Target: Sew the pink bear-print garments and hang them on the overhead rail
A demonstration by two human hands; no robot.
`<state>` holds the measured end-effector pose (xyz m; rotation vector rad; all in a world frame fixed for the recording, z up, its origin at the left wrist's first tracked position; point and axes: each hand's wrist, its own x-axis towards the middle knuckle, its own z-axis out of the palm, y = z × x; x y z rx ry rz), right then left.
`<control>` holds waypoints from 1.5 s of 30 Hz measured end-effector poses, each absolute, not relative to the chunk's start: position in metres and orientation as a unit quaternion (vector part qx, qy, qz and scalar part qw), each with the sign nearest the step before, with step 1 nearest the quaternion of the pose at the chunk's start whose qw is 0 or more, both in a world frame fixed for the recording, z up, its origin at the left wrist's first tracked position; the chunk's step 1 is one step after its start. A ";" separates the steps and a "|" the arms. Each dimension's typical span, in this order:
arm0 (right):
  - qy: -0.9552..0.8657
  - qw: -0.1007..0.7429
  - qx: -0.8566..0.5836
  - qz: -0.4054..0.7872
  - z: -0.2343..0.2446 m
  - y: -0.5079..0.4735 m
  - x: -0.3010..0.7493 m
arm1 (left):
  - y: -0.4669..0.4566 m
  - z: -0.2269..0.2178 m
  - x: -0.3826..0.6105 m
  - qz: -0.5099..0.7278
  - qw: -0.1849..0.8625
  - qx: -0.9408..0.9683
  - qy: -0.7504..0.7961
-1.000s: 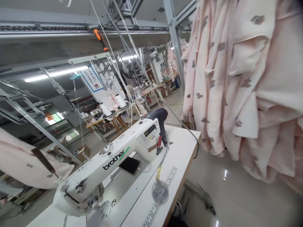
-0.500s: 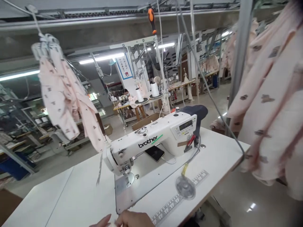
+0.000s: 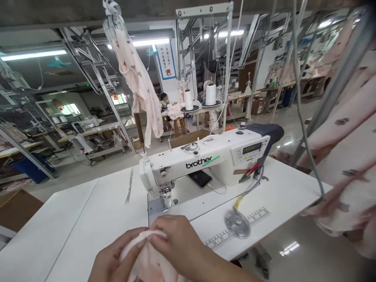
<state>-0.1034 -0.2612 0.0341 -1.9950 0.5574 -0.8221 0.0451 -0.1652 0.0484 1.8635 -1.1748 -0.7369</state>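
Observation:
A pale pink piece of fabric (image 3: pixel 152 258) is bunched up at the bottom of the head view, its folded edge on top. Both hands pinch that edge close together. My left hand (image 3: pixel 117 256) is closed on the fabric from the left side. From the right, my right hand (image 3: pixel 176 239) grips it between thumb and fingers. Just beyond the hands stands a white sewing machine (image 3: pixel 202 160), its needle area (image 3: pixel 167 197) near my fingertips but apart from the fabric. The fabric's lower part runs out of view.
On the white table (image 3: pixel 88 227) are a phone (image 3: pixel 200 178) under the machine arm, a clear round dish (image 3: pixel 237 223) and a ruler strip (image 3: pixel 260 214). Pink garments hang at left (image 3: pixel 136 78) and right (image 3: pixel 349 168). Thread cones (image 3: pixel 210 95) stand behind. A cable (image 3: pixel 305 133) hangs at right.
My hands have come up into view from the bottom edge, bringing the pink fabric with them. The camera view has turned, so the hanging garment at left appears farther right.

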 end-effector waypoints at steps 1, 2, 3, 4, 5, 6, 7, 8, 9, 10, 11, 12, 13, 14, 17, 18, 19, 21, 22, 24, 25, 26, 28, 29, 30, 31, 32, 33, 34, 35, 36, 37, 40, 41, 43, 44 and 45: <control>0.255 0.452 -0.788 -0.331 0.028 -0.264 -0.102 | -0.171 0.046 0.045 -0.280 0.397 0.737 -0.470; 0.277 0.464 -0.774 -0.332 0.021 -0.269 -0.101 | -0.178 0.043 0.045 -0.277 0.394 0.734 -0.479; 0.290 0.471 -0.763 -0.333 0.013 -0.275 -0.099 | -0.187 0.039 0.045 -0.286 0.385 0.727 -0.491; 0.299 0.475 -0.758 -0.332 0.003 -0.282 -0.098 | -0.196 0.034 0.046 -0.308 0.375 0.715 -0.504; 0.307 0.477 -0.755 -0.328 -0.006 -0.290 -0.096 | -0.205 0.028 0.048 -0.335 0.366 0.699 -0.515; 0.316 0.479 -0.754 -0.320 -0.016 -0.298 -0.094 | -0.213 0.021 0.051 -0.357 0.362 0.684 -0.523; 0.326 0.478 -0.755 -0.309 -0.024 -0.305 -0.091 | -0.221 0.014 0.054 -0.369 0.360 0.676 -0.527; 0.335 0.474 -0.759 -0.294 -0.031 -0.311 -0.089 | -0.227 0.007 0.057 -0.369 0.359 0.673 -0.531; 0.344 0.466 -0.766 -0.279 -0.036 -0.317 -0.086 | -0.233 0.000 0.061 -0.361 0.354 0.676 -0.537; 0.353 0.453 -0.775 -0.264 -0.040 -0.321 -0.083 | -0.238 -0.006 0.065 -0.347 0.346 0.683 -0.542; 0.365 0.433 -0.787 -0.246 -0.042 -0.325 -0.079 | -0.242 -0.012 0.068 -0.332 0.336 0.693 -0.544; 0.380 0.410 -0.798 -0.227 -0.042 -0.328 -0.075 | -0.246 -0.017 0.071 -0.320 0.327 0.704 -0.543; 0.394 0.388 -0.806 -0.208 -0.041 -0.331 -0.072 | -0.250 -0.021 0.074 -0.312 0.317 0.715 -0.539; 0.406 0.371 -0.813 -0.191 -0.040 -0.334 -0.068 | -0.254 -0.025 0.077 -0.302 0.309 0.726 -0.534; 0.429 0.342 -0.820 -0.165 -0.039 -0.343 -0.058 | -0.265 -0.031 0.080 -0.253 0.283 0.761 -0.526; 0.437 0.339 -0.817 -0.162 -0.039 -0.346 -0.055 | -0.268 -0.031 0.080 -0.233 0.275 0.770 -0.526; 0.446 0.335 -0.814 -0.159 -0.040 -0.349 -0.054 | -0.272 -0.031 0.080 -0.218 0.267 0.776 -0.528; 0.461 0.331 -0.809 -0.151 -0.041 -0.353 -0.053 | -0.277 -0.030 0.078 -0.200 0.247 0.784 -0.534; 0.465 0.331 -0.808 -0.147 -0.041 -0.355 -0.053 | -0.279 -0.029 0.077 -0.194 0.236 0.786 -0.538; 0.470 0.329 -0.806 -0.144 -0.040 -0.357 -0.054 | -0.282 -0.028 0.076 -0.187 0.218 0.793 -0.537; 0.471 0.329 -0.806 -0.146 -0.040 -0.357 -0.054 | -0.283 -0.027 0.075 -0.184 0.215 0.797 -0.534; 0.469 0.329 -0.806 -0.149 -0.041 -0.358 -0.055 | -0.284 -0.027 0.075 -0.182 0.215 0.801 -0.528; 0.460 0.324 -0.811 -0.156 -0.042 -0.359 -0.055 | -0.284 -0.027 0.075 -0.189 0.222 0.801 -0.522; 0.456 0.321 -0.815 -0.158 -0.043 -0.359 -0.055 | -0.284 -0.027 0.076 -0.195 0.227 0.799 -0.522; 0.452 0.316 -0.819 -0.159 -0.044 -0.360 -0.055 | -0.283 -0.027 0.076 -0.202 0.233 0.794 -0.524; 0.450 0.312 -0.821 -0.161 -0.045 -0.360 -0.055 | -0.283 -0.028 0.076 -0.208 0.239 0.789 -0.527; 0.449 0.308 -0.823 -0.163 -0.046 -0.360 -0.055 | -0.283 -0.028 0.077 -0.212 0.247 0.783 -0.530; 0.447 0.306 -0.824 -0.166 -0.047 -0.359 -0.055 | -0.282 -0.029 0.077 -0.213 0.254 0.778 -0.533; 0.444 0.304 -0.825 -0.171 -0.047 -0.359 -0.055 | -0.282 -0.029 0.077 -0.211 0.260 0.774 -0.537; 0.441 0.301 -0.827 -0.176 -0.047 -0.359 -0.055 | -0.282 -0.030 0.077 -0.207 0.264 0.772 -0.540; 0.441 0.297 -0.828 -0.178 -0.047 -0.358 -0.055 | -0.283 -0.031 0.077 -0.202 0.265 0.771 -0.543; 0.441 0.292 -0.829 -0.180 -0.047 -0.358 -0.055 | -0.283 -0.031 0.077 -0.198 0.265 0.771 -0.545; 0.447 0.284 -0.827 -0.191 -0.047 -0.357 -0.055 | -0.284 -0.032 0.077 -0.184 0.258 0.776 -0.546; 0.447 0.284 -0.825 -0.197 -0.048 -0.356 -0.055 | -0.285 -0.033 0.077 -0.181 0.253 0.780 -0.542; 0.446 0.281 -0.824 -0.206 -0.049 -0.356 -0.054 | -0.286 -0.033 0.077 -0.179 0.240 0.791 -0.533; 0.445 0.276 -0.826 -0.208 -0.049 -0.355 -0.054 | -0.286 -0.033 0.077 -0.180 0.236 0.794 -0.530; 0.441 0.270 -0.829 -0.210 -0.050 -0.355 -0.054 | -0.287 -0.033 0.077 -0.180 0.234 0.796 -0.528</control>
